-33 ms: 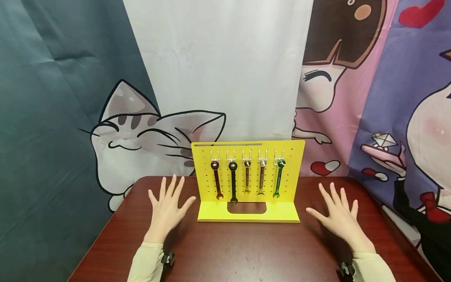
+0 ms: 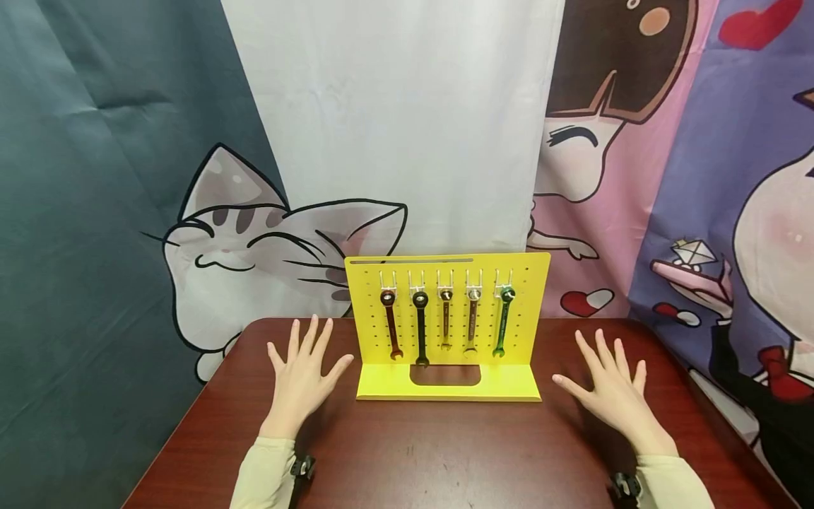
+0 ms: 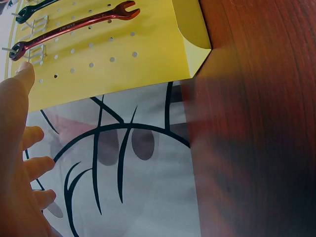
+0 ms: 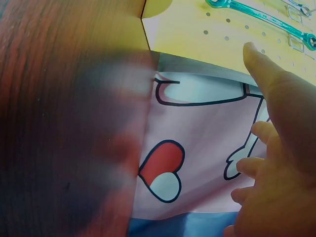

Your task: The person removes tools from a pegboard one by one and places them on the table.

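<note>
Worktop (image 2: 470, 445): wood grain, smooth, semi-gloss with soft reflections. Pegboard (image 2: 533, 304): smooth, looks like painted sheet metal. Red wrench (image 2: 391, 325), green wrench (image 2: 503, 325): glossy coloured metal. Backdrop (image 2: 394, 106): matt printed cloth, lightly creased. Sleeve (image 2: 263, 474): matt cloth.

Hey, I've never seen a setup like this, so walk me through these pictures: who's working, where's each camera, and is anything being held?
There's no machine: you're seeing a person's left hand and right hand, both bare. The wide picture comes from a head camera looking forward and down. The two closer ones come from wrist cameras, one per hand. On the table stands a yellow board with five wrenches hanging on it. The hands are spread open, one either side, holding nothing.
</note>
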Demonstrator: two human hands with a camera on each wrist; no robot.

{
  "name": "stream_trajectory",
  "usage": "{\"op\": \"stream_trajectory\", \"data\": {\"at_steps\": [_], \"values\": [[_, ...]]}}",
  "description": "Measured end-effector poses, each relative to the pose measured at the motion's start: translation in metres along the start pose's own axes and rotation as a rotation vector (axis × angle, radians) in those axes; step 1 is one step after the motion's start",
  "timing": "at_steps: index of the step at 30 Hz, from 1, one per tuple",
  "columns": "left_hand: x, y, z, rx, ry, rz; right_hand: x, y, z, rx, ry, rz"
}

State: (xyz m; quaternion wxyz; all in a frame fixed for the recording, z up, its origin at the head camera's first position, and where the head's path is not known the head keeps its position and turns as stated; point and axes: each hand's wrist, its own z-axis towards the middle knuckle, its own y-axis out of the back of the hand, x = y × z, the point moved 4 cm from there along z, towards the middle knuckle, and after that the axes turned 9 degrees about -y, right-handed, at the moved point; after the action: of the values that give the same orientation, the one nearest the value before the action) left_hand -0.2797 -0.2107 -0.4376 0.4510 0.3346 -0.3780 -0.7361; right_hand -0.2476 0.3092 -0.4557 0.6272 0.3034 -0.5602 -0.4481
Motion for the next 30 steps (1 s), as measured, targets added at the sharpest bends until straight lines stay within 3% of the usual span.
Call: {"op": "stream_trajectory", "data": {"at_steps": [20,26,30], "values": [[-0.003,0.0,0.004,-0.016,-0.002,-0.033,-0.001,0.001,0.005,0.038,0.004,0.025],[-0.005,0.0,0.006,-0.04,-0.006,-0.118,0.001,0.003,0.004,0.056,0.01,0.063],[-0.007,0.006,0.015,-0.08,-0.026,-0.188,0.002,0.008,0.002,0.056,0.013,0.1]]}}
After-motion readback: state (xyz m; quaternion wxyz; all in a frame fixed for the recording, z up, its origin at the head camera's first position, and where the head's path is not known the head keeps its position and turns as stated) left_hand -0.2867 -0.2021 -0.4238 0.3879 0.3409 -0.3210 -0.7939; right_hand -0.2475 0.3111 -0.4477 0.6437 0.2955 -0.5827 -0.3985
